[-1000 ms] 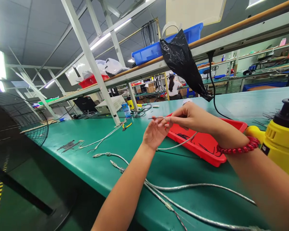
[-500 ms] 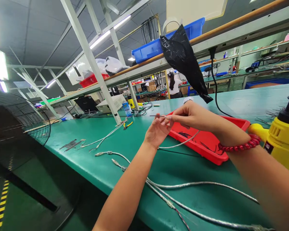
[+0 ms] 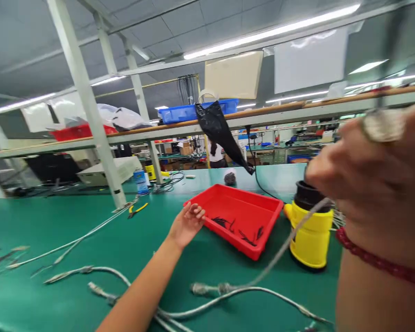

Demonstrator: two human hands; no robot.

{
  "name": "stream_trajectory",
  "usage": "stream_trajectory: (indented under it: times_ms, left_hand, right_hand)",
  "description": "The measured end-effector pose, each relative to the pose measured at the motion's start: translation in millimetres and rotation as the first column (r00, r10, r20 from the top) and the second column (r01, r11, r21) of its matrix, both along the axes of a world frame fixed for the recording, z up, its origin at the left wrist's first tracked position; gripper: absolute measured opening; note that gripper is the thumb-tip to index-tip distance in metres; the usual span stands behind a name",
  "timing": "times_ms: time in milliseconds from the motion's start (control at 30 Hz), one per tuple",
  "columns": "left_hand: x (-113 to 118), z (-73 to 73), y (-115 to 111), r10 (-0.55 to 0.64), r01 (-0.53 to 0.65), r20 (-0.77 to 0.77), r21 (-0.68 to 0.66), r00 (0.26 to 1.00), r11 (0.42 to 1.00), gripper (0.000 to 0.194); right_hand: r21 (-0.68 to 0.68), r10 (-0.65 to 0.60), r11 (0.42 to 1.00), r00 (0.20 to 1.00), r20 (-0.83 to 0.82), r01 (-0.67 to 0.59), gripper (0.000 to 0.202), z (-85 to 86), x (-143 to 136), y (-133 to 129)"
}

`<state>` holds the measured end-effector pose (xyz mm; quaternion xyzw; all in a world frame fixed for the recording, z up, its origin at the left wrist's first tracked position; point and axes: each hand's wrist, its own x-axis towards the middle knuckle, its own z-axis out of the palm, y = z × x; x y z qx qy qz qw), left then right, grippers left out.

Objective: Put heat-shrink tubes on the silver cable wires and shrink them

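Observation:
My right hand (image 3: 363, 170), large and blurred at the right edge close to the camera, is closed on a grey cable (image 3: 290, 235). That cable sags from the hand to a pale connector (image 3: 202, 289) over the green table. A whitish piece with a blurred dark strip sticks up above the fingers; its kind cannot be made out. My left hand (image 3: 188, 226), palm up with fingers loosely curled, is beside the left rim of a red tray (image 3: 242, 196). Nothing shows in it. Small thin black pieces (image 3: 221, 222) lie inside the tray.
A yellow heat-gun-like tool (image 3: 311, 240) with a black top stands right of the tray. More silvery cables (image 3: 107, 272) cross the green table (image 3: 90, 230). Yellow-handled pliers (image 3: 137, 210) and a blue can (image 3: 140, 182) lie farther back. A black bag (image 3: 221, 133) hangs from the shelf.
The hands have separated: my right hand has come up toward the camera with the cable, while my left stays by the tray. The thin black piece between them no longer shows clearly. The view has turned right.

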<state>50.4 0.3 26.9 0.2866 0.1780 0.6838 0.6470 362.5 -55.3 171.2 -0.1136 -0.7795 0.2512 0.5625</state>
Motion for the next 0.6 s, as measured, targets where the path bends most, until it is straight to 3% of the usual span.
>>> stream_trajectory:
  times_ms: [100, 167, 233, 333, 400, 500, 600]
  left_hand:
    - [-4.1, -9.1, 7.9, 0.065, -0.066, -0.014, -0.113, 0.998, 0.991, 0.036]
    - [-7.0, -13.2, 11.4, 0.095, -0.097, -0.02, -0.14, 0.995, 0.985, 0.038]
    - [-9.7, -15.0, 13.4, 0.126, -0.128, -0.023, -0.155, 0.992, 0.98, 0.036]
    - [-11.8, -15.3, 14.1, 0.158, -0.159, -0.022, -0.176, 0.987, 0.971, 0.034]
    - [-11.4, -15.5, 13.9, 0.165, -0.167, -0.026, -0.187, 0.986, 0.968, 0.033]
    - [-8.1, -16.1, 13.6, 0.162, -0.173, -0.072, -0.205, 0.984, 0.963, 0.033]
    - [-2.8, -15.9, 12.8, 0.142, -0.176, -0.16, -0.22, 0.977, 0.96, 0.033]
  right_hand:
    - [-0.076, -0.054, 0.997, 0.957, -0.284, 0.034, 0.051, 1.5, 49.2, -3.8]
    - [-0.207, -0.179, 0.973, 0.91, -0.373, 0.106, 0.046, -0.7, 73.7, 3.4]
    - [-0.34, -0.31, 0.92, 0.89, -0.334, 0.193, 0.045, -5.0, 89.5, 19.2]
    - [-0.434, -0.502, 0.804, 0.855, -0.131, 0.406, 0.044, -14.2, 99.1, 55.1]
    - [-0.339, -0.674, 0.702, 0.738, -0.034, 0.626, 0.038, -21.0, 99.4, 80.4]
    - [-0.239, -0.765, 0.63, 0.644, -0.025, 0.739, 0.03, -29.7, 96.1, 108.9]
    - [-0.07, -0.814, 0.577, 0.566, -0.131, 0.814, 0.024, -34.6, 91.7, 122.9]
